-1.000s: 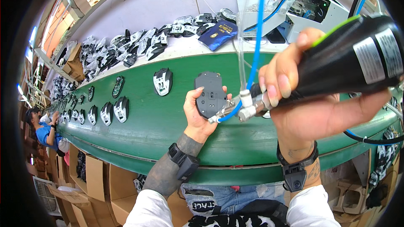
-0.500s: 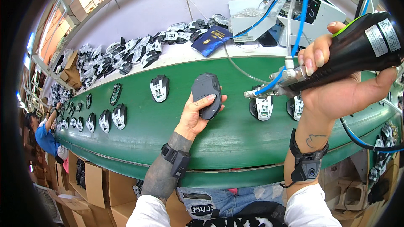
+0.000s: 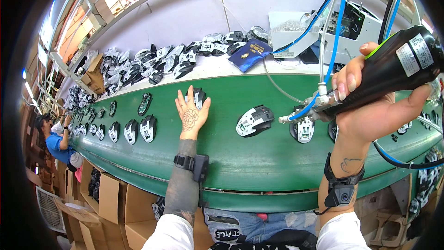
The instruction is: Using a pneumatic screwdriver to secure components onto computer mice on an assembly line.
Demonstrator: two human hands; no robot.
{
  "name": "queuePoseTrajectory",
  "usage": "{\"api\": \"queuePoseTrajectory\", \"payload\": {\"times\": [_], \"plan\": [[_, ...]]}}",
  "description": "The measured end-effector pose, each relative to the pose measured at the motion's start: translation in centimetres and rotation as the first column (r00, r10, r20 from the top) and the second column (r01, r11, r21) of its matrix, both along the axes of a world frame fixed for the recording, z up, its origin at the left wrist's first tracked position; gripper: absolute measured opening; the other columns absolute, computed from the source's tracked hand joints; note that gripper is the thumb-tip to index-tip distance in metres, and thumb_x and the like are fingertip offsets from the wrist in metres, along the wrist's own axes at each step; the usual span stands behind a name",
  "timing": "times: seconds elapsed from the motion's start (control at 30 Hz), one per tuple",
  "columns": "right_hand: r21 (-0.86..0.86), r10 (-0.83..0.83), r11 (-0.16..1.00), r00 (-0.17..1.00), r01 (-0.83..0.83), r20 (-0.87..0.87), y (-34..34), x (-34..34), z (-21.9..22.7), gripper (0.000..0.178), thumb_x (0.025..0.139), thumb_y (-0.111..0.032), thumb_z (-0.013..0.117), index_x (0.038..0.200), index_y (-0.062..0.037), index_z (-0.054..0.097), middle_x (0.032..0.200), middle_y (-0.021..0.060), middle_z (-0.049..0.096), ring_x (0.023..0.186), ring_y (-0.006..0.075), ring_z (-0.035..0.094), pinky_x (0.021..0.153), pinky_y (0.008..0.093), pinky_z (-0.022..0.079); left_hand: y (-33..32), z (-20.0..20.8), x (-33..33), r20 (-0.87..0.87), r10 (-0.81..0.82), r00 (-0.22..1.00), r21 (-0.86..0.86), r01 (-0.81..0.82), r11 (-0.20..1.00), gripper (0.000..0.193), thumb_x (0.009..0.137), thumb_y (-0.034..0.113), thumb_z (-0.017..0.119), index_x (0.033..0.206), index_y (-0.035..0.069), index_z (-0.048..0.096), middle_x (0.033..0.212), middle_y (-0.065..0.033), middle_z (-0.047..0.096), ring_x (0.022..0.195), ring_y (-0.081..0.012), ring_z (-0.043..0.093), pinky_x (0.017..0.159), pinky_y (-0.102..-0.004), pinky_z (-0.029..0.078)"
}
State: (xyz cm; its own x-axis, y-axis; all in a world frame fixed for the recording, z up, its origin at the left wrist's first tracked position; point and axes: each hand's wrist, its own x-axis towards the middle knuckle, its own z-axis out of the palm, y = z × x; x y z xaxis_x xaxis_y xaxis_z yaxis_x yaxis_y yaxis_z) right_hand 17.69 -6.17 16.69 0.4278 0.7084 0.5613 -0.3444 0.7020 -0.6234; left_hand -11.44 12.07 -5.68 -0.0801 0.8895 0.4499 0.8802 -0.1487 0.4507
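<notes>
My left hand (image 3: 190, 112) reaches over a black and white mouse shell (image 3: 199, 98) on the green belt. Its fingers are spread around the shell, and the palm hides part of it. My right hand (image 3: 370, 95) grips a black power screwdriver (image 3: 381, 73) with a metal nozzle and air hoses at its front end. The nozzle hangs just above another mouse shell (image 3: 304, 131). Between the two hands a mouse shell (image 3: 255, 121) lies at an angle, white side up.
More mouse shells (image 3: 148, 128) stand in a row on the green belt (image 3: 222, 162). Bagged shells (image 3: 157, 60) pile along the back ledge beside a blue booklet (image 3: 249, 55). A white machine (image 3: 354, 32) stands behind. Another person (image 3: 58, 141) works at far left, near cardboard boxes (image 3: 104, 196).
My left hand has let go of the dark mouse piece it held and moved left to a shell farther back. A mouse shell now lies near the nozzle. The right hand keeps its grip.
</notes>
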Motion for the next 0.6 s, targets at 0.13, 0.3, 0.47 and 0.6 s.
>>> {"api": "queuePoseTrajectory", "payload": {"times": [0.13,0.3,0.47,0.6], "plan": [[0.002,0.021,1.0,0.999,-0.02,-0.027,0.3,-0.9,-0.2,0.094,0.076,-0.084,0.028,0.1,0.0037,0.053,0.058,0.0072,0.047,0.046,0.0163,0.042,0.047,0.0266,0.037,1.1,-1.5,-1.5,-0.037,-0.087,0.996,-0.009,0.086,0.996,0.072,0.073,0.043,0.072,0.134,0.019,0.044,0.142,-0.0232,0.028,0.123,-0.0474,0.036,0.103,-0.0498,0.034],[0.015,-0.019,1.0,0.999,0.019,-0.04,0.6,-1.0,-0.5,0.095,0.075,-0.084,0.028,0.1,0.0038,0.053,0.058,0.0073,0.048,0.045,0.016,0.042,0.048,0.0263,0.037,-0.6,1.5,1.0,-0.029,-0.294,0.955,-0.15,0.286,0.946,0.059,0.069,0.027,0.073,0.123,0.016,0.054,0.121,-0.0184,0.046,0.107,-0.0375,0.053,0.092,-0.0445,0.045],[0.036,0.0,0.999,1.0,0.001,-0.008,0.2,-0.3,-0.7,0.093,0.074,-0.084,0.031,0.101,0.0023,0.053,0.059,0.0069,0.048,0.047,0.0158,0.043,0.048,0.0273,0.037,-3.6,4.0,4.1,0.527,-0.263,0.808,-0.181,0.409,0.894,0.057,0.073,0.026,0.068,0.126,0.014,0.052,0.116,-0.018,0.05,0.106,-0.0308,0.055,0.09,-0.0451,0.048],[0.105,0.005,0.995,0.998,0.001,-0.061,0.3,-0.2,-0.7,0.092,0.073,-0.084,0.033,0.102,0.0008,0.053,0.06,0.0058,0.048,0.047,0.0158,0.042,0.049,0.0281,0.036,-7.6,6.5,7.2,0.897,0.129,-0.423,0.265,0.749,0.608,0.057,0.08,0.024,0.058,0.133,0.011,0.042,0.118,-0.0158,0.052,0.099,-0.0287,0.059,0.086,-0.0527,0.051]]}}
